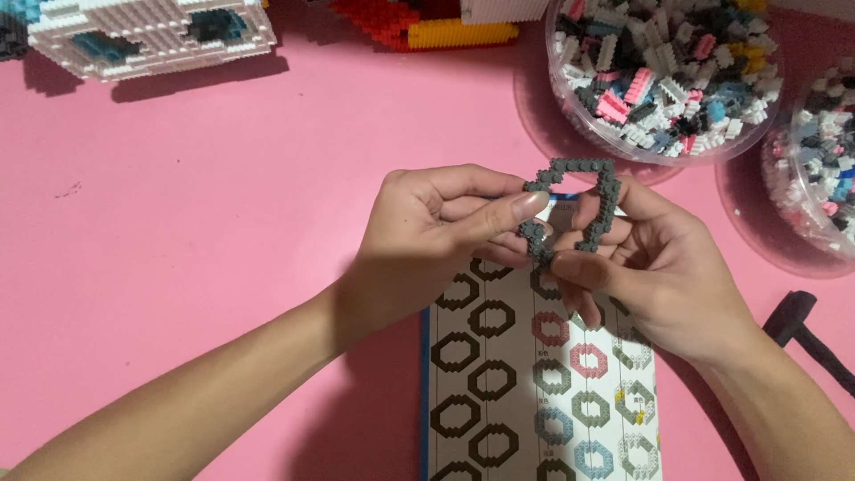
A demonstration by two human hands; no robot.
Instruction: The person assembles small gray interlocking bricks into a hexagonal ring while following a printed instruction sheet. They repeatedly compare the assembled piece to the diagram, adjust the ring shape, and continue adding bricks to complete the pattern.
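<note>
Left hand (436, 236) and right hand (655, 267) both pinching grey brick ring (579, 209), above instruction sheet (534, 383), tub rim (663, 156) near

Open pink tabletop (223, 205) lies left of the left hand (427, 240); passage is free there, bounded at the top left by the white brick model (151, 36). Red and yellow brick piece (427, 27) blocks the top centre. Right of the right hand (659, 276), room is tight: a clear tub of small bricks (663, 71) above, a second tub (815, 178) at the right edge, a dark tool (802, 330) below it. The instruction sheet (543, 383) lies flat beneath both hands.
</note>
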